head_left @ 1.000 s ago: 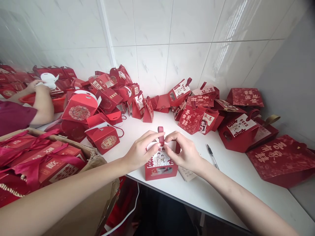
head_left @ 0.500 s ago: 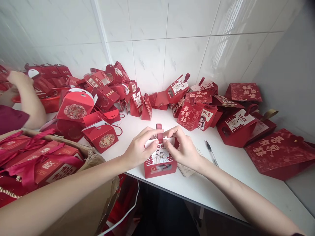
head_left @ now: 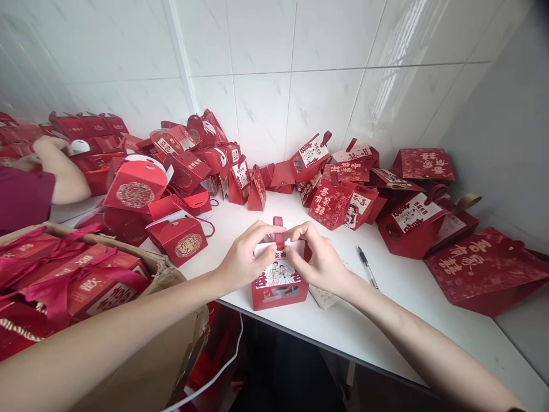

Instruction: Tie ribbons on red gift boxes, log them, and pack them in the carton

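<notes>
A red gift box (head_left: 281, 294) with a white printed front, a cartoon couple and a clear window stands upright near the table's front edge. From its top rises a looped dark-red ribbon handle (head_left: 278, 224). My left hand (head_left: 251, 254) pinches the box's top edge at the left of the ribbon, thumb in front and fingers behind. On the other side my right hand (head_left: 315, 254) grips the same top edge, its thumb close to the ribbon's base. Both hands are closed on the box, and the fingertips behind it are partly hidden.
Beside the box lie a notepad (head_left: 325, 297) and a pen (head_left: 368, 267). Red boxes crowd the back and the right, including a large one (head_left: 484, 269). At left stand a cardboard carton (head_left: 163, 274) of ribboned boxes and a co-worker's arm (head_left: 64, 171). A white cable (head_left: 231, 360) hangs below.
My hands keep their hold at the top of the gift box, nearly unmoved. The co-worker's arm at left has shifted to the right. The view has moved slightly.
</notes>
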The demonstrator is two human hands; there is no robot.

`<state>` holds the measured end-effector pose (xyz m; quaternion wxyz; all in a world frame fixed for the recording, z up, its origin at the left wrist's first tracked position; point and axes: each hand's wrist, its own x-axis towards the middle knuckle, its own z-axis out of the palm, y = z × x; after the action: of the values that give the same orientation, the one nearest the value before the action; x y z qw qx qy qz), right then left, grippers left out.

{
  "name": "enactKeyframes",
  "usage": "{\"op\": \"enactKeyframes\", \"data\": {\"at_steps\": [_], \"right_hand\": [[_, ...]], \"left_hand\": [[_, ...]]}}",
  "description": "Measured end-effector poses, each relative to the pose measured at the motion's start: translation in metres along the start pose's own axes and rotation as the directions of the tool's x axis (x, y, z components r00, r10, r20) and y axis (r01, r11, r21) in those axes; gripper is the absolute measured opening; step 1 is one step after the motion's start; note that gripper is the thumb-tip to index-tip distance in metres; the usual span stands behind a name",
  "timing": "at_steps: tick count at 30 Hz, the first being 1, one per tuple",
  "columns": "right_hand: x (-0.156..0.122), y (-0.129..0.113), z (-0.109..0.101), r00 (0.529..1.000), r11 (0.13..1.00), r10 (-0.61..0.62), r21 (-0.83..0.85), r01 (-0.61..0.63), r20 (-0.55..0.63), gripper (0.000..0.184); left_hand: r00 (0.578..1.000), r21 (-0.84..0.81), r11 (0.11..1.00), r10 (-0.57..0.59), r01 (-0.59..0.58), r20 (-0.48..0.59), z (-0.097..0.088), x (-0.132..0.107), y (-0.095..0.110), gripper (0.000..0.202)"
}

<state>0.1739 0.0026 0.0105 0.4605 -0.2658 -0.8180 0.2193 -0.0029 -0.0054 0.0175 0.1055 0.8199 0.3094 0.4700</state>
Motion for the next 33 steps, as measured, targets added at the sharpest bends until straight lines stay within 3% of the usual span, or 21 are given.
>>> {"op": "enactKeyframes", "data": {"at_steps": [11,23,30,33], "right_hand": [[0.0017,-0.0010,0.0022,0.998,0.998,0.062,0.006,-0.062,-0.016,0.012],[0.0005,-0.0047,0.0009,0.999,0.997,0.045,-0.060,-0.046,-0.008,0.009],[0.0017,-0.0063,0.0007,0.997,0.997,0.080,-0.018,-0.080,-0.010,0.008],[0.0015,-0.0071,0.0013,0.997,0.998,0.067,-0.014,-0.068,-0.022,0.010]], "left_hand": [[0.999,-0.020,0.999,-0.047,0.047,-0.007,0.0015,0.0003,-0.0008,0.028],[0.998,-0.071,0.995,-0.066,0.067,0.010,0.0001,-0.0017,0.0016,0.026],[0.975,-0.105,0.969,-0.218,0.222,0.048,0.0004,-0.0008,0.0050,0.026],[0.973,-0.099,0.969,-0.222,0.228,0.063,-0.0011,-0.0004,0.0056,0.025]]}}
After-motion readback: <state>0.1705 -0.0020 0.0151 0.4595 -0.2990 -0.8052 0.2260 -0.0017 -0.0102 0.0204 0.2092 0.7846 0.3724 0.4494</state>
